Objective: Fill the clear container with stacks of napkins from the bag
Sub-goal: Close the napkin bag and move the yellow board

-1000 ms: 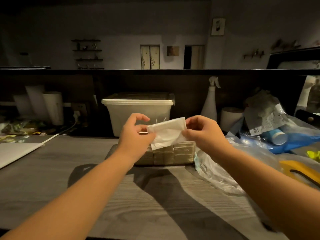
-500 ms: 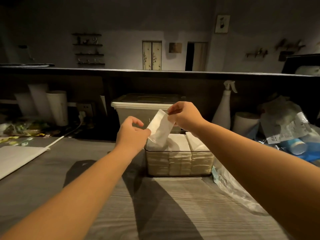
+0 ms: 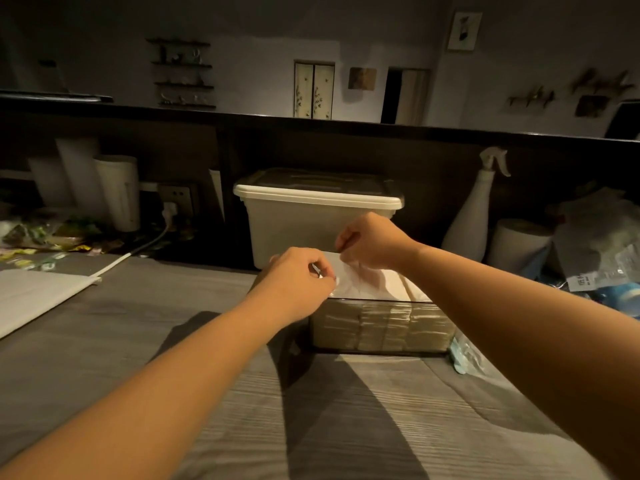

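1. My left hand pinches the near left edge of a white napkin, with finger and thumb closed on it.
2. My right hand grasps the same napkin's far edge, fingers curled downward around it.
3. The napkin hangs between my two hands over the left end of the clear container. I cannot tell whether it touches what lies beneath.
4. The container stands on the grey worktop, packed with napkin stacks side by side, their white tops reaching the rim.
5. The bag, clear plastic, lies just beside the container's right end, mostly hidden by my right forearm.
6. Behind the container sits a pale lidded bin. A white spray bottle and a paper roll stand to its right.
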Action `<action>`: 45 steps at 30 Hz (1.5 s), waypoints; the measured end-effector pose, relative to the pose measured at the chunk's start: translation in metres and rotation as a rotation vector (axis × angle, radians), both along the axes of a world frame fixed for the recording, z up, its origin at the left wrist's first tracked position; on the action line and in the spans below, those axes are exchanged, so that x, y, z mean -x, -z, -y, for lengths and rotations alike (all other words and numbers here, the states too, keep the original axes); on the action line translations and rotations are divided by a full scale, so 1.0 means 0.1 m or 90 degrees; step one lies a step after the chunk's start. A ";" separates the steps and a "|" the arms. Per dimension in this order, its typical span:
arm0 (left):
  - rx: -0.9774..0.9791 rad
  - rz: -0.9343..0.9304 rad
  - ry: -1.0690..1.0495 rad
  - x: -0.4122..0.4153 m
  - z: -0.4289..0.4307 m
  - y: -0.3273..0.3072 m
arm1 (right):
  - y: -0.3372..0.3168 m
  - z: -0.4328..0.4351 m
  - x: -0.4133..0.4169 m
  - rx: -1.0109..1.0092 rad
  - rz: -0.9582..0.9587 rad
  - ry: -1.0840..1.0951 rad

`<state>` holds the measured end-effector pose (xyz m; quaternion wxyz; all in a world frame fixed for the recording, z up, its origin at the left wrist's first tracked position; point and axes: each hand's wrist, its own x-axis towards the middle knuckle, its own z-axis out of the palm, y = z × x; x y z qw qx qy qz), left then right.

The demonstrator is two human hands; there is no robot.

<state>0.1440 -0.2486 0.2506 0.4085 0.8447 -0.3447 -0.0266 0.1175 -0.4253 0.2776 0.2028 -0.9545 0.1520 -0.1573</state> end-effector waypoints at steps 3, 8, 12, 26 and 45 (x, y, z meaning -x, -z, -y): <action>-0.063 0.059 -0.021 0.03 0.01 -0.01 | 0.06 -0.02 -0.01 0.019 0.019 -0.022; -0.161 0.135 -0.028 0.10 0.05 -0.01 | 0.17 0.01 0.01 0.054 0.036 -0.049; -0.159 0.148 -0.019 0.05 0.07 0.00 | 0.13 0.00 0.07 0.132 0.030 -0.075; -0.316 0.150 -0.063 0.17 0.43 -0.26 | -0.23 0.31 0.96 0.145 0.098 0.012; -0.159 0.178 0.232 1.90 2.11 -0.35 | 0.23 1.54 2.75 0.293 -0.226 0.356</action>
